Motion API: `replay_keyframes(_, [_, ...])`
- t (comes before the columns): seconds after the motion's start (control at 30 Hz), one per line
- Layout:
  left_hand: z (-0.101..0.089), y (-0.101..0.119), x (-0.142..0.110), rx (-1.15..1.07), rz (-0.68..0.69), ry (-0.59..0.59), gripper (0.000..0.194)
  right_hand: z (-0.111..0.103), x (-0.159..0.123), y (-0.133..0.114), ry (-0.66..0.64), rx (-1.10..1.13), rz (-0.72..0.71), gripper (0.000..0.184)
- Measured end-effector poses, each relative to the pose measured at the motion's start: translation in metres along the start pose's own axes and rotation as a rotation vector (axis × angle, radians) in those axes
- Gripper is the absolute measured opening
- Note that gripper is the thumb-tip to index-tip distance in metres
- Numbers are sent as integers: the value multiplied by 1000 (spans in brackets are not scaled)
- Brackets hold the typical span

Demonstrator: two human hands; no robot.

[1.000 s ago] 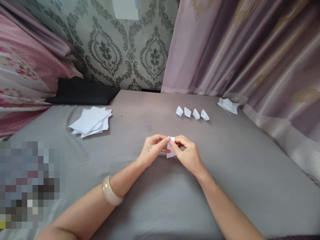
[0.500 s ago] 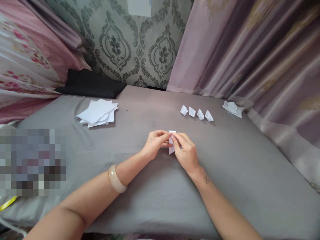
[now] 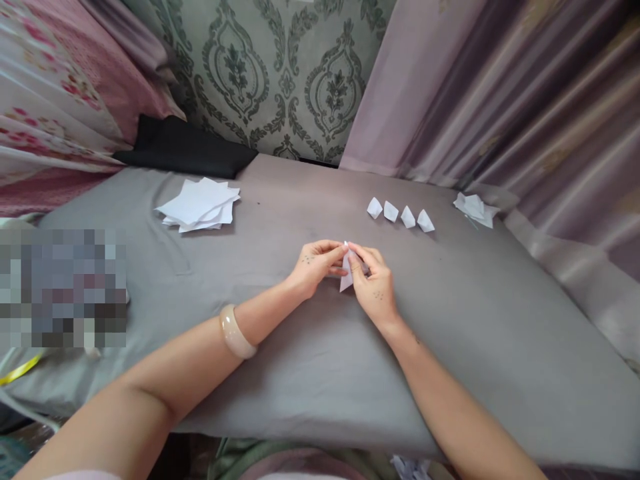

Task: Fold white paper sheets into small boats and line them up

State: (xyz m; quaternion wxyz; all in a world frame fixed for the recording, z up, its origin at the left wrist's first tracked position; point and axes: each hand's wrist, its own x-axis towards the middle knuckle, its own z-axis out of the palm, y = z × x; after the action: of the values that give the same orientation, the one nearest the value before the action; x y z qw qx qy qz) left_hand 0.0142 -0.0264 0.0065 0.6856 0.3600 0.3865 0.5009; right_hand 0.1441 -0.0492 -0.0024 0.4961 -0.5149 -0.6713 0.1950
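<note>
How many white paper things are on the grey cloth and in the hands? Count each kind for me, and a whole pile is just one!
Folded paper shapes in a row: 4
Held paper piece: 1
Stack of paper sheets on the left: 1
Small paper pile on the right: 1
Total: 7

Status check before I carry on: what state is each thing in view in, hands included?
Left hand, fingers pinching the held paper
Right hand, fingers pinching it too
Held paper, folded, narrow
Four small papers, folded, in a row
Paper stack, sheets unevenly layered
Right-hand paper pile, loosely overlapping
Bangle, worn on left arm
</note>
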Motion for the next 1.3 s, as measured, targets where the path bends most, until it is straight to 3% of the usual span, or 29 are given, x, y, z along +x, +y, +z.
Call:
replay_keyframes(0.27, [-4, -6, 3, 174, 160, -10, 21, -2, 1, 0, 16, 204, 176, 26])
replay_keyframes(0.57, [-1, -4, 2, 191, 190, -57, 22, -8, 5, 0, 18, 483, 519, 31])
replay_keyframes(0.73, [0, -2, -1, 260, 202, -69, 22, -10, 7, -3, -70, 578, 599, 34])
replay_keyframes(0.93, [0, 2, -3, 721, 555, 11, 14, -10, 10, -5, -185, 563, 644, 36])
replay_keyframes(1.13, [-4, -1, 4, 757, 397, 32, 18, -11, 18, 5, -294, 536, 671, 38])
replay_keyframes(1.3, [-6, 10, 7, 940, 400, -49, 18, -12, 25, 11, -405, 571, 692, 38])
